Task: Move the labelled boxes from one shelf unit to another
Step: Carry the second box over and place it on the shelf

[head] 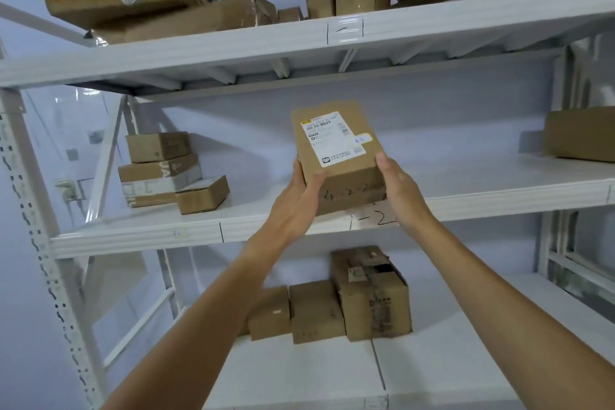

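Note:
A brown cardboard box [336, 156] with a white shipping label on top and "4-2-2" handwritten on its near side is held at the front edge of the middle shelf [253, 230]. My left hand [301, 196] grips its left side and my right hand [401, 190] grips its right side. The box tilts with its far end raised. Whether its near bottom edge touches the shelf I cannot tell. A handwritten mark "1-2" shows on the shelf edge just below the box.
A stack of three small boxes [166, 170] sits at the middle shelf's left, another box [579, 135] at its right end. Several boxes [332, 303] stand on the lower shelf, several more [186, 0] crowd the top shelf. A white upright post [40, 226] rises on the left.

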### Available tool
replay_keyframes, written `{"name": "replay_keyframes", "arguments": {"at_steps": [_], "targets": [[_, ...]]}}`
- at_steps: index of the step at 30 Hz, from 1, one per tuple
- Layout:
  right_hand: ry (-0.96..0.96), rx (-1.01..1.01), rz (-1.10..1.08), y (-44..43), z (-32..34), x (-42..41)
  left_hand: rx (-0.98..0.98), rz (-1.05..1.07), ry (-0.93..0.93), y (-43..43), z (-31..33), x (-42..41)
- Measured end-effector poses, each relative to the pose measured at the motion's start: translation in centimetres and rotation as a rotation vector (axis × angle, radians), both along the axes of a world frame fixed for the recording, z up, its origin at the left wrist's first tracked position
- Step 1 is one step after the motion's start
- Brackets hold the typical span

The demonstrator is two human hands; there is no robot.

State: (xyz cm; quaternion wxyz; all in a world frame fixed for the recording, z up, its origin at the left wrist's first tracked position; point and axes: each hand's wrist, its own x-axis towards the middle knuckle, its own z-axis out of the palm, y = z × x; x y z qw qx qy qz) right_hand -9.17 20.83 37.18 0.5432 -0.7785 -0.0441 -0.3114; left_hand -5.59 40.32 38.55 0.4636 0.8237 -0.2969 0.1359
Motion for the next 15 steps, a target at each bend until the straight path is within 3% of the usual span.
{"name": "replay_keyframes", "arguments": {"at_steps": [7, 15], "targets": [[0.149, -0.088, -0.074, 0.1, 2.1, 2.8, 0.098, -0.043, -0.047, 0.4, 1.0, 4.7], [0.166, -0.22, -0.069, -1.6, 3.1, 5.2, 0.084, 0.049, -0.01, -0.6, 2.0, 8.2]]}}
